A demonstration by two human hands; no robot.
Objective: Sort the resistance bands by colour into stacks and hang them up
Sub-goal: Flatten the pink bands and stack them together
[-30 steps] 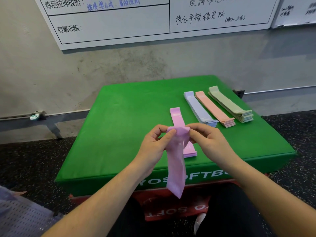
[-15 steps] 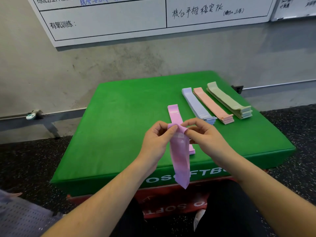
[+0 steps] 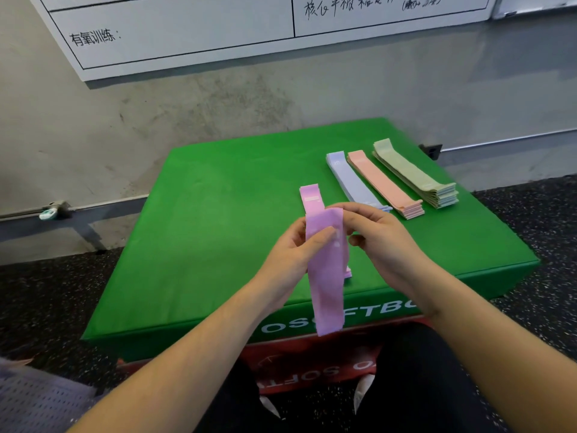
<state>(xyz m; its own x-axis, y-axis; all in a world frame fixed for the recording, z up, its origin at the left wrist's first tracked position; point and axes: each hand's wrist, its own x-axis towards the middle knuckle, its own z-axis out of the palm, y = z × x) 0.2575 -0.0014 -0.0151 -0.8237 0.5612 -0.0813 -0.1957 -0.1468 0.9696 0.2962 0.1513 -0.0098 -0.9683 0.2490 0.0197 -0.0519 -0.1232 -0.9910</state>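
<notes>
I hold a pink resistance band (image 3: 326,285) upright in front of me; it hangs down past the front edge of the green soft box (image 3: 218,220). My left hand (image 3: 292,257) pinches its upper part with the thumb across the front. My right hand (image 3: 379,235) holds its top right edge with the fingertips. Behind the held band, a pink stack (image 3: 310,198) lies flat on the box, mostly hidden. Further right lie three flat stacks: lilac-blue (image 3: 349,179), salmon (image 3: 382,182) and pale green (image 3: 412,175).
The green box sits on a red box (image 3: 312,370) against a grey concrete wall. A whiteboard (image 3: 203,32) with handwriting hangs on the wall above. Dark speckled floor (image 3: 555,276) surrounds the box. A grey perforated object (image 3: 37,398) lies at the lower left.
The pink band has been straightened and flattened between my hands, and its top now sits a little higher. The camera has tilted down, so the whiteboard appears higher in view.
</notes>
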